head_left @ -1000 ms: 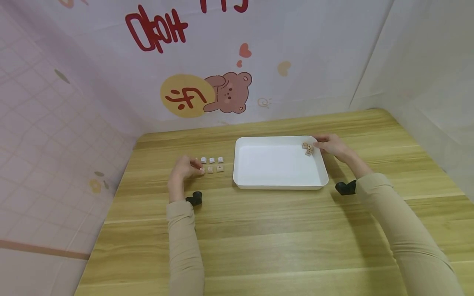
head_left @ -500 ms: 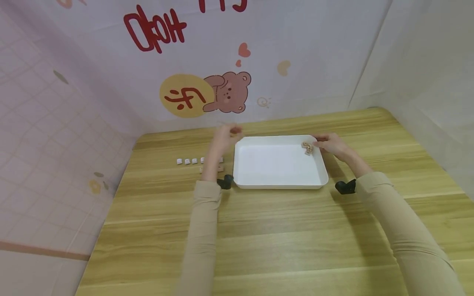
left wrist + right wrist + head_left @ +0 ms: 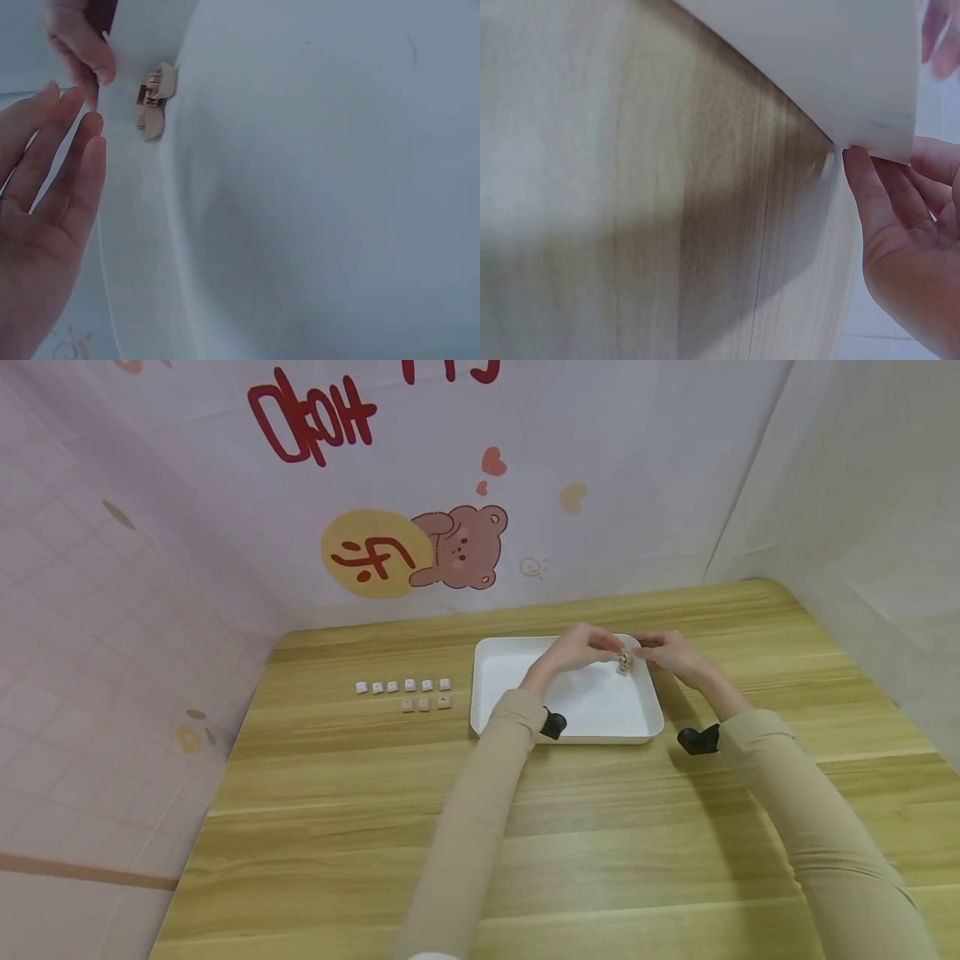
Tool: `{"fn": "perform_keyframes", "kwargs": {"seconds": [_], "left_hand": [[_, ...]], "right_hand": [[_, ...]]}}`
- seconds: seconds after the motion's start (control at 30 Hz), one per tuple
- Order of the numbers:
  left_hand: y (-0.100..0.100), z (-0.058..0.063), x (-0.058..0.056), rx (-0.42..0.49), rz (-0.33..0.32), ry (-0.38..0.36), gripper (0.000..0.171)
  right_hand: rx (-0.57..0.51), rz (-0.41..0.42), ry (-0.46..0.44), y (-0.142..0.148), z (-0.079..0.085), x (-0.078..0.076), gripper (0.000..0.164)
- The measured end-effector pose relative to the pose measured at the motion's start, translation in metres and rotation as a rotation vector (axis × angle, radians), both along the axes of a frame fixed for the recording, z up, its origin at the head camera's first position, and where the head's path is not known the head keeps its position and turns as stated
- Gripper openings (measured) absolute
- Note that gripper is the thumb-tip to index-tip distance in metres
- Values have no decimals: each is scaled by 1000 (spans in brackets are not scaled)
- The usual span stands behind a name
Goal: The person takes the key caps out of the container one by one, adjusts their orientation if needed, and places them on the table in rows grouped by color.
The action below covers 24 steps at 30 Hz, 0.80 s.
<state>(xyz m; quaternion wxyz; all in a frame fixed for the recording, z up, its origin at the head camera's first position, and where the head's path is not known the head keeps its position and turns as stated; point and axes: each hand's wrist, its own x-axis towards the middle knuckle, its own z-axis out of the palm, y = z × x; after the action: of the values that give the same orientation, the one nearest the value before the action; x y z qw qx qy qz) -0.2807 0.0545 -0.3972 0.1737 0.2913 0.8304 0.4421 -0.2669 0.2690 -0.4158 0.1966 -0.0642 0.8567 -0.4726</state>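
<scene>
My right hand grips the far right corner of a white tray; in the right wrist view its fingers are on the tray's outer wall. My left hand is over the tray's right part, fingertips close to a small pile of beige keycaps in the corner. The left wrist view shows its fingers lightly bent and apart, nothing between them, and the keycaps just beyond. On the table left of the tray lie a row of white keycaps and three beige keycaps below it.
A wood-grain table carries everything. A printed cloth hangs behind its far edge, with more cloth at both sides. Black wrist mounts stick out from both wrists.
My left hand has let go of a beige keycap at the row's left end and swung up and right, over the tray to the pile. My right hand stays at the tray's corner.
</scene>
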Motion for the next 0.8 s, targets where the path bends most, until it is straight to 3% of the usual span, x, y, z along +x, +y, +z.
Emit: {"fn": "perform_keyframes", "kwargs": {"seconds": [0.17,0.3,0.47,0.63,0.8], "left_hand": [[11,-12,-3,-72,-17,-3,29],[17,-15,-6,-138,-52,58,29],[27,-14,-8,-247,-142,127,29],[31,-15,-7,-269,-131,99,29],[31,-13,-3,-207,-108,25,38]], "right_hand": [[-18,0,-10,0,0,0,54],[-11,-6,-8,1,0,-1,53],[1,-1,8,0,0,-1,52],[6,1,15,0,-1,-1,52],[6,14,6,0,-1,-1,52]]}}
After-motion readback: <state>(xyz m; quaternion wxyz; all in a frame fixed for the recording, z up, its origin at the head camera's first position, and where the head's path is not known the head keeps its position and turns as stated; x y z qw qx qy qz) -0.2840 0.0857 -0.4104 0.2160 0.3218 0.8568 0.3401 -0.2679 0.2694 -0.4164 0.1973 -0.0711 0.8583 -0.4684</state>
